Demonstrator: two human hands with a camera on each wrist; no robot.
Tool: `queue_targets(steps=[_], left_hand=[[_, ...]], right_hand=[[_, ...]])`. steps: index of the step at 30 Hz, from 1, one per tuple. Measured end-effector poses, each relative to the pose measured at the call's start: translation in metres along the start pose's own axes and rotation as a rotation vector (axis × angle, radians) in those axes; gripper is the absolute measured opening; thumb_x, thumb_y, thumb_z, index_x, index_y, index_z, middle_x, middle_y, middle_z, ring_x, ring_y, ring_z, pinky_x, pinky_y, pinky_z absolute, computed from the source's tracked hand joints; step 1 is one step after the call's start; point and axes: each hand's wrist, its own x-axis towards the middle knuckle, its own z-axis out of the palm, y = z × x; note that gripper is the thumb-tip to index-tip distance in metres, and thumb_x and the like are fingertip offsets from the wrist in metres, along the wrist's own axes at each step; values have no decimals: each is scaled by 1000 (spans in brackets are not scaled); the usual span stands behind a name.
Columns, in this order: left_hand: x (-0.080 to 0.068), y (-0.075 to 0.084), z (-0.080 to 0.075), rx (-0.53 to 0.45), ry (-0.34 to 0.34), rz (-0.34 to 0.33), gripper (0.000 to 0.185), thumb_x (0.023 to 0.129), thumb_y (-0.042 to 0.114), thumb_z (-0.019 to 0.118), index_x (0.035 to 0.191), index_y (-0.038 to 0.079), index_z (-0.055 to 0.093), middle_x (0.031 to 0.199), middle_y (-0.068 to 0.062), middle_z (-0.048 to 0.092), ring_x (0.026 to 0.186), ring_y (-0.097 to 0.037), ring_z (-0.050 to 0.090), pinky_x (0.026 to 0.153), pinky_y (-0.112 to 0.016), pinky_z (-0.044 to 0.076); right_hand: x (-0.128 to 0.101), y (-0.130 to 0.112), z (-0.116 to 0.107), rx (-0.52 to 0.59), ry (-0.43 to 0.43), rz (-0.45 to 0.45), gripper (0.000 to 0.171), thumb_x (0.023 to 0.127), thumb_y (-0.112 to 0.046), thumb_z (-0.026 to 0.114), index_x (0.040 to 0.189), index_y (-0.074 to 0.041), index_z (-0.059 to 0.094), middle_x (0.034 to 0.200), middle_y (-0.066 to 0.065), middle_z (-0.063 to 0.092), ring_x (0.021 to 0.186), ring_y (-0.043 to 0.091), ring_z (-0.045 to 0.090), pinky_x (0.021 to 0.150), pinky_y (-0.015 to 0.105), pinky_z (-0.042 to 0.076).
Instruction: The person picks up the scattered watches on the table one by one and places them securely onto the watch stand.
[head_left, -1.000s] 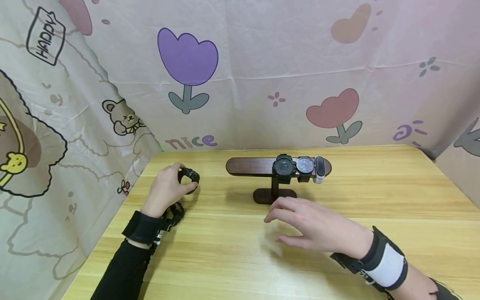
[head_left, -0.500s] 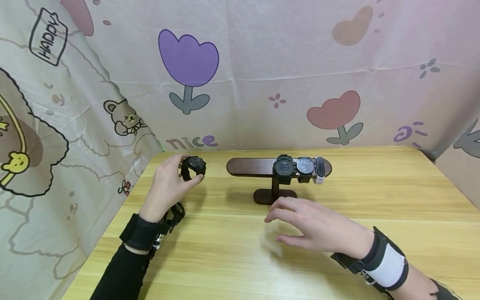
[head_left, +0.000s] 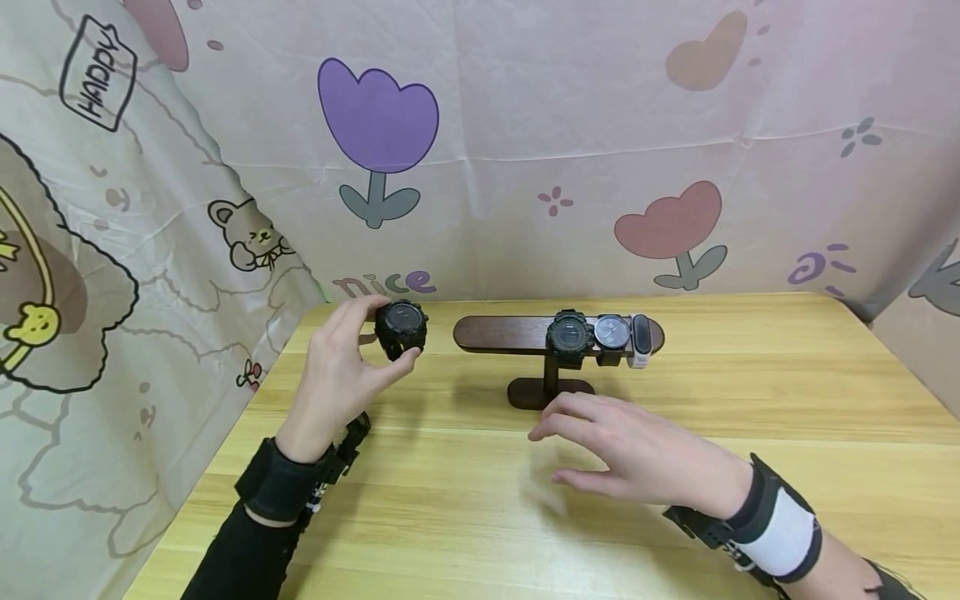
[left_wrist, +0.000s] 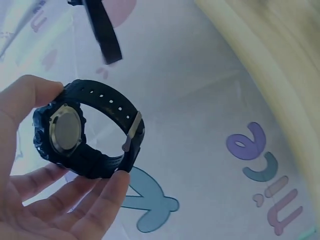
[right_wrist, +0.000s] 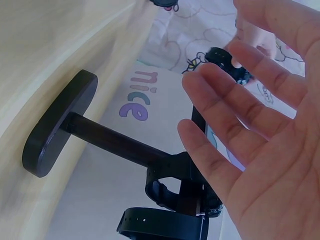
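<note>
A black digital watch [head_left: 403, 321] with its strap buckled into a loop is pinched between the thumb and fingers of my left hand [head_left: 337, 371], raised over the table's left side. The left wrist view shows the metal back of this watch [left_wrist: 66, 129] and its buckle. My right hand [head_left: 622, 450] hovers with loosely bent fingers in front of a dark wooden watch stand [head_left: 495, 333], holding nothing. On the right half of the stand's bar sit a dark digital watch [head_left: 568, 333], a round-dial watch [head_left: 612, 332] and a slim band with a pale strap [head_left: 641, 337].
The stand's oval base [head_left: 528, 393] rests on the light wooden table [head_left: 450, 517]. Behind the table hangs a printed cloth [head_left: 510, 100], and another patterned cloth [head_left: 165, 333] hangs along the left edge.
My left hand has lifted the black watch up and slightly right, turning its dial towards the head camera. My right hand has stayed almost still.
</note>
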Motion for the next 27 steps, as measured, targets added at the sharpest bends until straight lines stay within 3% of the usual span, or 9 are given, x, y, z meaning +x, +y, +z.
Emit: queue_targets(steps=[14,21,27], left_hand=[[-2,16,-3,-62,31,118,70,75,17,95,134,1,63,126,-15,68,114,-26,68,91,-40,66],[-1,12,-2,-98,15,196,72,71,15,93,133,0,61,129,-16,65,117,-27,67,92,-42,66],[1,2,1,-93,-15,259,71,70,15,91,131,-2,59,129,-19,65,117,-30,67,89,-47,66]], right_hand=[[0,1,-1,12,2,17,40,100,-36,77,135,-19,66,126,-10,67,114,8,67,96,34,61],[0,3,-4,18,29,4,46,93,-27,85,134,-19,66,125,-10,67,112,8,66,96,31,61],[1,5,-9,22,64,-12,41,97,-29,81,134,-18,67,126,-8,67,113,9,67,97,31,60]])
